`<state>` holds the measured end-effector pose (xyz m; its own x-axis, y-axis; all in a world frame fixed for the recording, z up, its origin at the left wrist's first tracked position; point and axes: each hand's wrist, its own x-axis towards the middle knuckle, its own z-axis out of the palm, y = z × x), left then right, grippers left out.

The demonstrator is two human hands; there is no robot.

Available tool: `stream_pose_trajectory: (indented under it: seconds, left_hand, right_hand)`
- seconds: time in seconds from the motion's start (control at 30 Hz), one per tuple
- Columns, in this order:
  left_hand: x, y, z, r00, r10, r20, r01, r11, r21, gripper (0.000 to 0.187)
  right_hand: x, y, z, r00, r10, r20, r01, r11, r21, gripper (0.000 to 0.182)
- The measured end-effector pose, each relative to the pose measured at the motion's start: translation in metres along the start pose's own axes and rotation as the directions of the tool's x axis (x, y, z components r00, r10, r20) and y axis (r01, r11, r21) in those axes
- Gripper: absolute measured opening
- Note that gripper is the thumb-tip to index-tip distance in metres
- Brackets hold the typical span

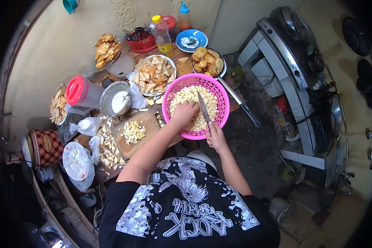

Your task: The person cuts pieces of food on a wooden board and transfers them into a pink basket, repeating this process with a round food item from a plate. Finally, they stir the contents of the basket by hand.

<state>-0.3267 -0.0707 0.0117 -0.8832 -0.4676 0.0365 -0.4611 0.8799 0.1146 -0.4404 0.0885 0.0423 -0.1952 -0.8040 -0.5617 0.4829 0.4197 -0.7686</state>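
Knife (203, 108) above chopped pieces (189, 92) in the pink basket (165, 103), clasped at five o'clock by my right hand (216, 137), fingers curled, could nick my left hand (185, 112), fingers bunched, tips hidden, if swung toward nine.

Illumination moderate and uneven: pale wall and pink basket (166, 108) brightly lit, floor (252, 142) dim, white glare on stove (283, 53), light source out of frame; wide-angle curvature bends the edges, corners black, basket area reasonably sharp, far periphery soft.
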Motion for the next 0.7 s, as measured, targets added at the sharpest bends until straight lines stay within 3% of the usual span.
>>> stream_pose_trajectory:
  seconds: [0.3,0.5,0.7]
  left_hand:
    - [0.012,-0.006,-0.007,0.985,0.157,0.073,-0.159,0.987,0.017,0.033]
    - [0.011,-0.007,-0.005,0.983,0.157,0.099,-0.162,0.986,0.044,0.038]
    - [0.011,0.003,-0.004,0.996,0.036,0.081,-0.047,0.991,0.127,0.037]
  right_hand:
    - [0.000,0.000,-0.001,1.000,0.012,-0.003,-0.012,1.000,-0.007,0.032]
    - [-0.001,-0.002,0.001,1.000,0.009,-0.019,-0.008,1.000,0.028,0.032]
    - [0.002,0.002,0.000,1.000,0.008,-0.008,-0.008,1.000,0.006,0.032]
